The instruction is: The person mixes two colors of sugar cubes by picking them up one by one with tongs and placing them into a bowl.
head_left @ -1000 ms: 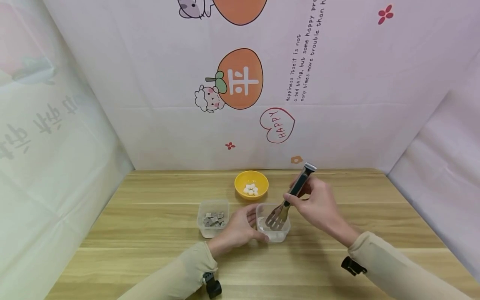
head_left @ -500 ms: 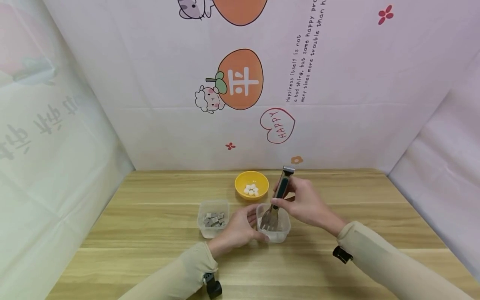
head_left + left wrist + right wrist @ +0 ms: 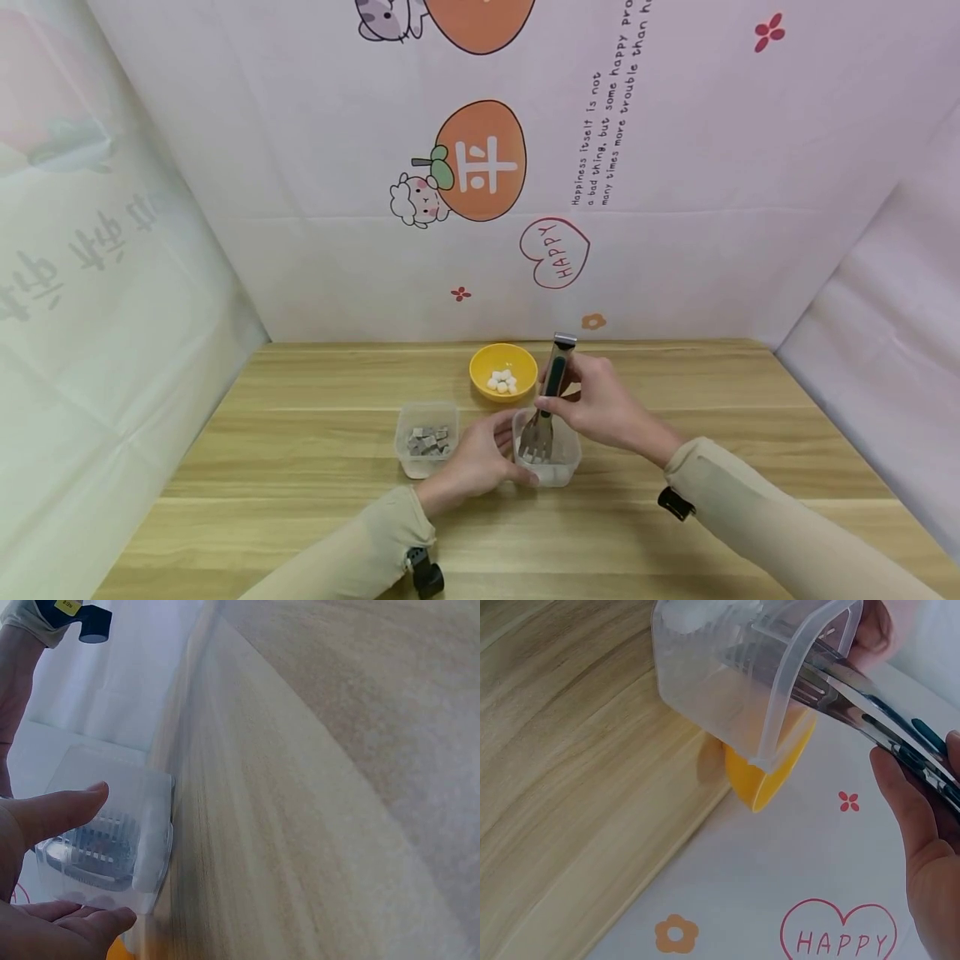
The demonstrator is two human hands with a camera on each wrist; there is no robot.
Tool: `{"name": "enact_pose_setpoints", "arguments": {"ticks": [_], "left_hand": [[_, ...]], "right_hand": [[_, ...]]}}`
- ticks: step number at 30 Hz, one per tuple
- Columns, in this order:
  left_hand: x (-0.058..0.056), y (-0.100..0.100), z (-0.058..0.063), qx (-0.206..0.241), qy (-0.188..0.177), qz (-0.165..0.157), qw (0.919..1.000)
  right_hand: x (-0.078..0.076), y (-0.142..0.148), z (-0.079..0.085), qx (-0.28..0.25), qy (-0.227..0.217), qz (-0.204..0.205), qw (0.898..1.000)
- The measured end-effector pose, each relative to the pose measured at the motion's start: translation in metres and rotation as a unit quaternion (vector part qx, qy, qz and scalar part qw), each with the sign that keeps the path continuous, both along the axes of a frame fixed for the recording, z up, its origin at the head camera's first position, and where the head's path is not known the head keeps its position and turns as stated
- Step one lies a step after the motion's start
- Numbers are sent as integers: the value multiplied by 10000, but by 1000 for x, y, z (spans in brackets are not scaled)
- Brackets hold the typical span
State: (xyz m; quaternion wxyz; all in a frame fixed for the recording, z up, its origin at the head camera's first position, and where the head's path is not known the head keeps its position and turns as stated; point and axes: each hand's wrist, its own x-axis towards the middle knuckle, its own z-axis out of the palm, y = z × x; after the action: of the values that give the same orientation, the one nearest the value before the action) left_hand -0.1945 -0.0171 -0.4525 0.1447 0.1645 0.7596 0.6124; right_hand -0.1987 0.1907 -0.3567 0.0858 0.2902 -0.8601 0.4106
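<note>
My right hand (image 3: 609, 410) grips metal serving tongs (image 3: 556, 377) by their dark-panelled handle. The slotted ends of the tongs point down inside a clear plastic container (image 3: 573, 448). White pieces (image 3: 694, 613) lie at the bottom of that container in the right wrist view. My left hand (image 3: 477, 460) holds the container's left side, with the thumb (image 3: 64, 814) along the near wall and the fingers at the far corner. In the right wrist view, the two arms of the tongs (image 3: 889, 735) lie close together; their ends show blurred through the container wall.
Behind the containers stands a yellow bowl (image 3: 482, 372) with several white pieces (image 3: 501, 382) in it. To the left is another clear container (image 3: 405, 417), holding several grey cubes (image 3: 428, 440). A printed white cloth (image 3: 337, 250) rises at the wooden table's (image 3: 300, 467) back edge.
My right hand has moved left with the tongs, which now stand more upright, their ends nearer the container's left side. My left hand and the container have stayed in place.
</note>
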Motion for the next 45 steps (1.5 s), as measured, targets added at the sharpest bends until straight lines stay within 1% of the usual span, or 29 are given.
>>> {"name": "enact_pose_setpoints", "arguments": {"ticks": [7,14,22,26,30,37,45], "left_hand": [[-1,-1,0,-52,43,-55,10000],[-1,-1,-1,-55,-8,-56,10000],[1,-1,1,31,-109,-10,9999],[2,-1,2,76,-122,-40,9999],[1,-1,3,53,-81,-47,9999],[1,-1,1,23,-60,3,10000],[0,-1,0,22,-80,-25,10000]], "right_hand": [[-2,-1,1,169,-109,15,9998],[-5,-1,-1,0,-47,-13,10000],[-5,8,-1,28,-44,-380,9993],[-4,11,1,57,-107,-477,9988],[-4,10,0,114,-61,-429,9990],[-6,5,-7,111,14,-311,9995],[-6,10,-7,124,-20,-479,9988]]}}
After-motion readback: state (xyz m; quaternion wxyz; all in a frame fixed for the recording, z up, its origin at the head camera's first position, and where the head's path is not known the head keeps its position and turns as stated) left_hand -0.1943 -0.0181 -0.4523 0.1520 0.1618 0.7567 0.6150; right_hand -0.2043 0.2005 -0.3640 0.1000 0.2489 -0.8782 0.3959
